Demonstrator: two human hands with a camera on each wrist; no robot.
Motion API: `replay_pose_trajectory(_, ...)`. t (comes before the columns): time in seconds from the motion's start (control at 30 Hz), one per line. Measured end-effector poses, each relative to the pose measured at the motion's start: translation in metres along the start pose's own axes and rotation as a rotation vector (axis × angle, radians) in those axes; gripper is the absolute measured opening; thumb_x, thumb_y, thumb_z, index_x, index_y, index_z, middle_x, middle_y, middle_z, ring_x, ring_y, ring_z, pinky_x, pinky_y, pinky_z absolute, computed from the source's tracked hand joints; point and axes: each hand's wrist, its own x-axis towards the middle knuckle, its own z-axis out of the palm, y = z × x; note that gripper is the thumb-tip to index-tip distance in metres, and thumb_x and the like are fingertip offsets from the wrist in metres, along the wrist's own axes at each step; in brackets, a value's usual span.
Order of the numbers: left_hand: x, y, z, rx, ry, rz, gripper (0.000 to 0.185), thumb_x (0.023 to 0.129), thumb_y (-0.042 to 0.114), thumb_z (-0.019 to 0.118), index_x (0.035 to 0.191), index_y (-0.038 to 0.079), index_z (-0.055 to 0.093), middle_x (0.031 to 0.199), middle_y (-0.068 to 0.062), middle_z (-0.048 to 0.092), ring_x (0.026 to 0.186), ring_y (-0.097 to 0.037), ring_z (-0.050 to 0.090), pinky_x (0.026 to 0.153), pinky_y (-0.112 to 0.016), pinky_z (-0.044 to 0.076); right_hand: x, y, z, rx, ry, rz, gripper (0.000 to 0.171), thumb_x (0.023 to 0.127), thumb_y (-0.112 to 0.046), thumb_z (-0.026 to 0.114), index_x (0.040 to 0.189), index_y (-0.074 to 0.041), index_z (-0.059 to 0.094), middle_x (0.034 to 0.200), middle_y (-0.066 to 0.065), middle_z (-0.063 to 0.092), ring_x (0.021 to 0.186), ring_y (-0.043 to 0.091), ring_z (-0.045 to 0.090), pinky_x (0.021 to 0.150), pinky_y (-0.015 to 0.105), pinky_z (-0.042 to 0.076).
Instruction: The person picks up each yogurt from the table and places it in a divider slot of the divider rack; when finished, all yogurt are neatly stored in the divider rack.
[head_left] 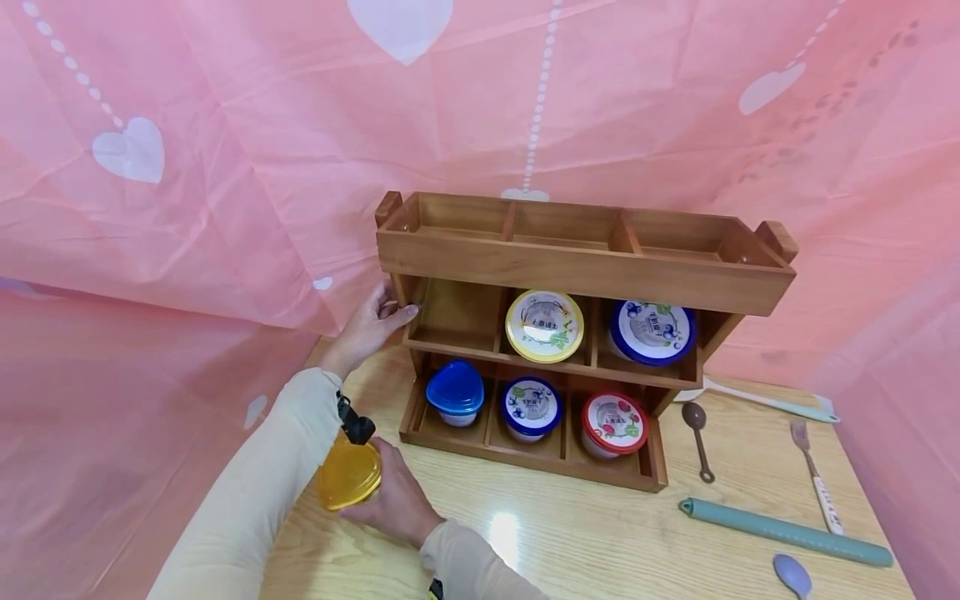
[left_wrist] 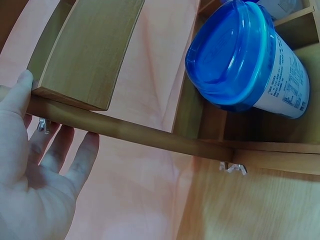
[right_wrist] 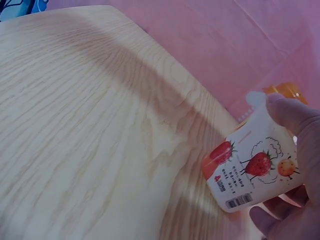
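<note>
My left hand (head_left: 371, 325) holds the left side of the wooden rack (head_left: 585, 258). In the left wrist view its thumb lies by the shelf edge and its fingers (left_wrist: 85, 160) are behind the side post. Low on the left, my right hand (head_left: 401, 500) grips a cup with a yellow-orange lid (head_left: 348, 475). Strawberries are printed on this white cup (right_wrist: 250, 170), which tilts over the table in the right wrist view. A cup with a domed blue lid (head_left: 455, 387) stands in the rack's bottom left compartment.
Round-lidded cups fill other compartments: yellow (head_left: 544, 326) and blue (head_left: 653, 332) on the middle shelf, blue (head_left: 531, 408) and red (head_left: 615, 425) below. Right of the rack lie a brown spoon (head_left: 697, 433), a fork (head_left: 813, 471), a green stick (head_left: 787, 532) and a purple spoon (head_left: 792, 573). Pink cloth (head_left: 225, 250) hangs behind.
</note>
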Motion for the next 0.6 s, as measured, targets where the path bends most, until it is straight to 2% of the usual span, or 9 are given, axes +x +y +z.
replay_pose_trajectory(0.3, -0.001, -0.002, -0.001, 0.006, 0.004, 0.000, 0.071, 0.096, 0.033, 0.065, 0.154, 0.023, 0.027, 0.156, -0.008, 0.036, 0.147, -0.029, 0.031, 0.120, -0.044, 0.029, -0.014, 0.007, -0.008, -0.003, 0.066, -0.045, 0.098, 0.072, -0.045, 0.087, 0.147, -0.015, 0.032, 0.139, 0.004, 0.048, 0.121, 0.015, 0.054, 0.106, 0.037, 0.047)
replay_pose_trajectory(0.6, 0.000, 0.000, 0.001, -0.049, -0.005, 0.008, 0.064, 0.096, 0.028, 0.065, 0.150, 0.019, 0.033, 0.152, -0.010, 0.041, 0.140, -0.029, 0.041, 0.116, -0.046, 0.035, -0.033, 0.012, -0.029, 0.041, 0.137, -0.047, 0.101, 0.068, -0.037, 0.090, 0.148, -0.011, 0.033, 0.139, 0.003, 0.049, 0.124, 0.018, 0.053, 0.107, 0.040, 0.045)
